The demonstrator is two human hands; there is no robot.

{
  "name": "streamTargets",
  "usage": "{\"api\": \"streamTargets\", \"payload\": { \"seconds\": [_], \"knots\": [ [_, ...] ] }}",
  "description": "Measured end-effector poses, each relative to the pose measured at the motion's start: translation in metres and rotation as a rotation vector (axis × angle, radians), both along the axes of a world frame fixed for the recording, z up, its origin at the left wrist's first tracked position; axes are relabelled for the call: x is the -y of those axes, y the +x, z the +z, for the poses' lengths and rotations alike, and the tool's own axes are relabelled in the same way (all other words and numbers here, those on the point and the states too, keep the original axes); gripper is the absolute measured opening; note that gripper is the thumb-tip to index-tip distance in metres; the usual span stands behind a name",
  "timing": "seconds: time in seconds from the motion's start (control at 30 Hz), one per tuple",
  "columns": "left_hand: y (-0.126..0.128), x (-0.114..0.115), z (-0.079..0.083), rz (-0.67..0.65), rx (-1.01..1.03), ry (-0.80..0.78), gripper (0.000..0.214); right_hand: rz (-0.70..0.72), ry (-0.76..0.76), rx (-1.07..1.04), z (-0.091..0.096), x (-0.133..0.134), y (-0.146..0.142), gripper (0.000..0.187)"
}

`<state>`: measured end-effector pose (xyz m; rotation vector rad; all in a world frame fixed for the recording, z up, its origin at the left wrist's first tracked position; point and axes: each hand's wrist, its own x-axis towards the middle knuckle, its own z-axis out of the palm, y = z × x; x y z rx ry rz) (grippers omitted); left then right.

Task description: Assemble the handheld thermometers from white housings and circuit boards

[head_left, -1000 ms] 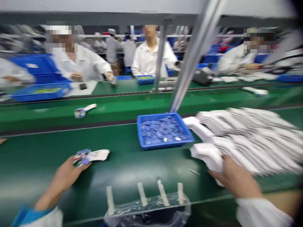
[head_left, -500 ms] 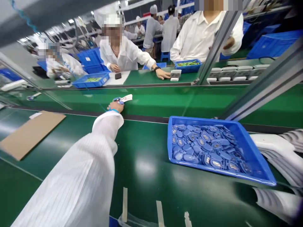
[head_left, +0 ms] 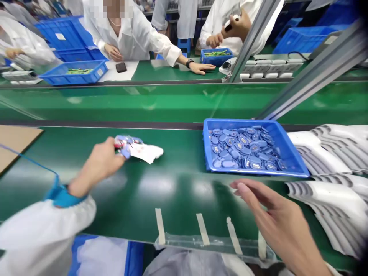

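My left hand [head_left: 100, 165], with a blue band at the wrist, grips a white plastic housing [head_left: 146, 151] fitted with blue parts and red wiring. It holds the piece just above the green bench [head_left: 172, 191]; the fingers are partly hidden behind it. My right hand [head_left: 284, 218] hovers over the bench at the right, loosely curled, thumb and fingers apart and nothing visible in them. Just beyond it stands a blue tray [head_left: 208, 168] full of small blue oval plastic pieces [head_left: 244, 147].
Stacked white curved housings [head_left: 336, 191] lie at the right. Behind the bench runs a green conveyor belt [head_left: 143, 103], with a slanted metal post [head_left: 304, 84] over it. Across it, a co-worker's hand [head_left: 201, 68] rests on the far bench. Cardboard [head_left: 17, 142] lies at left.
My left hand has come back from the conveyor to above the bench with the white housing. My right hand has entered at the lower right. The view has tilted down.
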<state>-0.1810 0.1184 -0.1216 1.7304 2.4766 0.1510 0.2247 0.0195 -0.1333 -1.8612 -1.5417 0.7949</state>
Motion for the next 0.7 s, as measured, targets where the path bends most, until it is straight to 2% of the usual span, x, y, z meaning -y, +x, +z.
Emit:
{"api": "streamTargets", "payload": {
  "seconds": [0.07,0.13,0.2,0.3,0.37,0.43,0.5,0.57,0.7],
  "knots": [
    [0.021,0.046,-0.017,-0.005,-0.033,0.029,0.025,0.089,-0.088,-0.187,-0.001,0.002,-0.018,0.044],
    [0.05,0.082,-0.031,-0.009,0.014,0.151,0.03,0.196,-0.159,-0.33,-0.004,0.008,-0.035,0.05],
    [0.085,0.111,-0.037,-0.034,0.223,0.234,0.029,0.321,-0.236,-0.417,-0.005,0.017,-0.05,0.058],
    [0.135,0.14,-0.04,-0.152,0.651,0.162,0.025,0.51,-0.329,-0.398,-0.003,0.033,-0.057,0.053],
    [0.158,0.152,-0.039,-0.228,0.958,0.0,0.028,0.565,-0.311,-0.303,-0.003,0.044,-0.047,0.043],
    [0.171,0.157,-0.036,-0.311,1.268,-0.195,0.036,0.549,-0.257,-0.216,-0.005,0.054,-0.029,0.039],
    [0.179,0.157,-0.032,-0.38,1.447,-0.295,0.034,0.506,-0.208,-0.167,-0.008,0.062,-0.009,0.034],
    [0.187,0.154,-0.028,-0.408,1.473,-0.301,0.028,0.446,-0.159,-0.162,-0.01,0.066,0.008,0.033],
    [0.209,0.149,-0.024,-0.485,1.345,-0.279,0.023,0.326,0.041,-0.111,-0.006,0.062,0.019,0.028]
  ]
}}
